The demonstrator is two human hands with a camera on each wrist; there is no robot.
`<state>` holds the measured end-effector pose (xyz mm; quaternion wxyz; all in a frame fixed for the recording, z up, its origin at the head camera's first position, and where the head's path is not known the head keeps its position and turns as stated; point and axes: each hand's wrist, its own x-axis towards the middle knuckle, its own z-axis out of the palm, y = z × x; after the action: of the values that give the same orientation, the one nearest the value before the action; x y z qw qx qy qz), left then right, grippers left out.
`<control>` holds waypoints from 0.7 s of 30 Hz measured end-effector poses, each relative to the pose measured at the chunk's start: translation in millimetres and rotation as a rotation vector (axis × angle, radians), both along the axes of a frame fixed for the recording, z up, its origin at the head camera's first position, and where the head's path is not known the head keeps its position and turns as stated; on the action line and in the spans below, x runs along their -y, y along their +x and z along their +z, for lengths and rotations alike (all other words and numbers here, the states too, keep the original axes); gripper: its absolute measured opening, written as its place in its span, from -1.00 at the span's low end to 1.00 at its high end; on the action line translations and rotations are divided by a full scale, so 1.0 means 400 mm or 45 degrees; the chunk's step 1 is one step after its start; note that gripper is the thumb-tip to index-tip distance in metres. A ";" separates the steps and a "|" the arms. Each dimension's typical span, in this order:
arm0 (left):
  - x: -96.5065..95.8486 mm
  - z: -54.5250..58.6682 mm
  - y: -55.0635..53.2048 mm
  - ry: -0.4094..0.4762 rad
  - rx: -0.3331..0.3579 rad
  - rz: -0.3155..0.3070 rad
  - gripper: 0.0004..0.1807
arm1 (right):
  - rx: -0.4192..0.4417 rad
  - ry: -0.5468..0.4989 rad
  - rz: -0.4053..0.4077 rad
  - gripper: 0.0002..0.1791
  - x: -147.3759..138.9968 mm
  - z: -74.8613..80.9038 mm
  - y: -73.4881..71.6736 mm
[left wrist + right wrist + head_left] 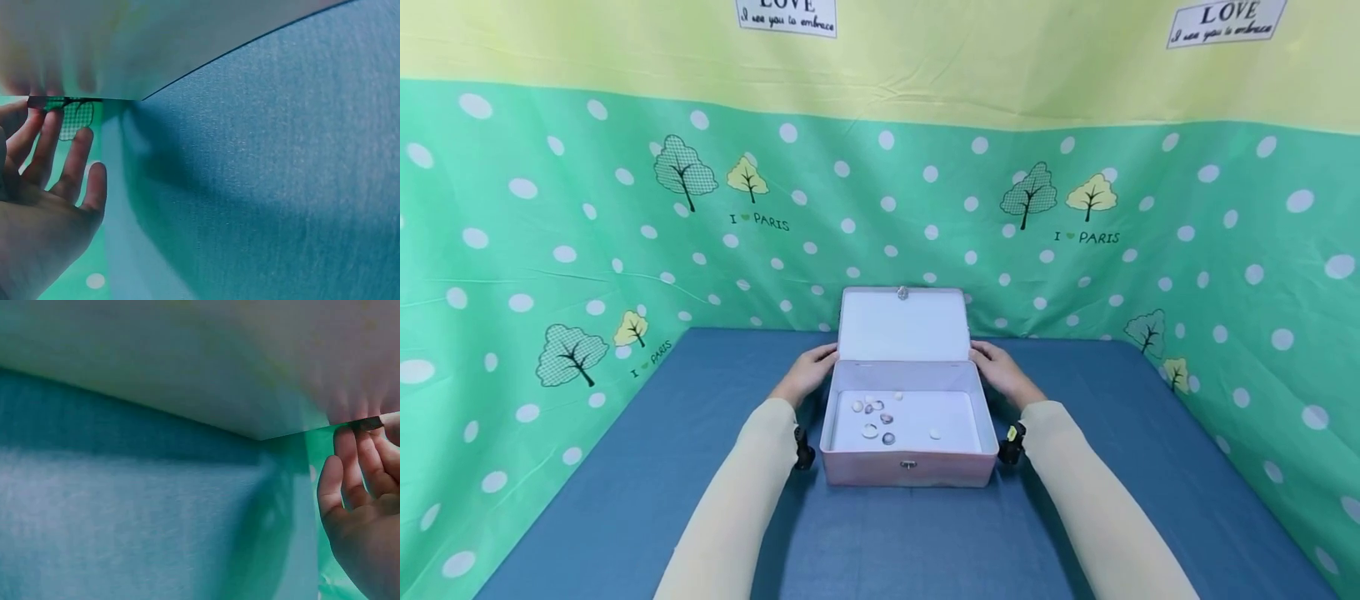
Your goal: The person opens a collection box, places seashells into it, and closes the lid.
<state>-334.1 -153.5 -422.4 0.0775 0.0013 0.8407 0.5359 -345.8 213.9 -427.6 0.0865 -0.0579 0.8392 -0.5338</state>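
Observation:
A shallow pink metal box (907,469) stands on the blue-covered table with its lid (904,327) raised upright at the back. Several small seashells (887,419), pale and brownish, lie loose on the white floor inside, mostly toward the left. My left hand (807,371) holds the lid low on its left side edge, near the box's back corner. On the opposite side my right hand (1002,371) holds the lid's right edge at about the same height. In the wrist views, the thumb and first fingers meet the lid's dark edge while the little fingers stand free.
A blue cloth (880,542) covers the table. Behind and along both sides hangs a green and yellow curtain (925,192) with white dots and printed trees, close behind the raised lid. A small latch (908,464) sits on the box front and a round clasp (902,292) on the lid's top edge.

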 end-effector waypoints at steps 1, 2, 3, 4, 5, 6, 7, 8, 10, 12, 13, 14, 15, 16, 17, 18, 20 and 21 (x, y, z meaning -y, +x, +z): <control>0.000 0.001 0.000 0.008 -0.010 0.009 -0.42 | -0.013 -0.004 -0.004 -0.37 -0.002 0.002 -0.001; 0.001 0.003 0.000 0.013 -0.020 0.016 -0.42 | -0.028 -0.010 -0.004 -0.37 -0.004 0.004 -0.002; 0.001 0.005 0.000 0.016 -0.032 0.028 -0.43 | -0.041 -0.008 -0.005 -0.37 -0.006 0.005 -0.003; 0.002 0.007 0.000 0.020 -0.043 0.038 -0.43 | -0.049 -0.011 -0.003 -0.37 -0.009 0.007 -0.004; 0.002 0.009 0.000 0.022 -0.054 0.044 -0.43 | -0.058 -0.016 -0.005 -0.37 -0.010 0.009 -0.004; 0.003 0.010 0.000 0.023 -0.069 0.044 -0.44 | -0.065 -0.016 -0.003 -0.38 -0.012 0.011 -0.003; 0.004 0.011 -0.001 0.018 -0.089 0.040 -0.44 | -0.070 -0.025 0.000 -0.38 -0.013 0.012 -0.003; 0.004 0.012 -0.002 0.011 -0.107 0.039 -0.45 | -0.072 -0.039 0.003 -0.37 -0.014 0.015 -0.002; 0.005 0.014 -0.002 0.003 -0.139 0.041 -0.46 | -0.069 -0.059 0.011 -0.39 -0.010 0.037 0.013; 0.005 0.015 -0.001 0.004 -0.164 0.046 -0.47 | -0.084 -0.076 0.007 -0.40 -0.011 0.040 0.015; 0.006 0.016 0.000 0.007 -0.168 0.053 -0.48 | -0.089 -0.087 0.006 -0.40 -0.012 0.041 0.015; 0.006 0.017 0.000 0.012 -0.171 0.059 -0.49 | -0.093 -0.090 0.003 -0.40 -0.013 0.042 0.015; 0.006 0.018 0.001 0.018 -0.179 0.060 -0.49 | -0.103 -0.088 0.001 -0.41 -0.015 0.042 0.013; 0.007 0.019 0.002 0.023 -0.187 0.059 -0.49 | -0.119 -0.088 -0.007 -0.40 -0.019 0.036 0.009; 0.008 0.019 0.001 0.028 -0.190 0.061 -0.49 | -0.133 -0.086 -0.014 -0.40 -0.024 0.025 -0.001; 0.009 0.019 0.001 0.032 -0.197 0.059 -0.50 | -0.140 -0.086 -0.017 -0.41 -0.026 0.027 -0.002; 0.013 0.019 0.001 0.038 -0.213 0.055 -0.50 | -0.158 -0.085 -0.020 -0.42 -0.030 0.028 -0.004; 0.014 0.019 0.001 0.039 -0.220 0.054 -0.50 | -0.169 -0.082 -0.020 -0.43 -0.032 0.029 -0.004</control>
<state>-333.9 -159.0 -414.9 -0.0069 0.0309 0.8359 0.5480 -347.4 226.5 -416.0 0.0244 -0.0894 0.8260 -0.5560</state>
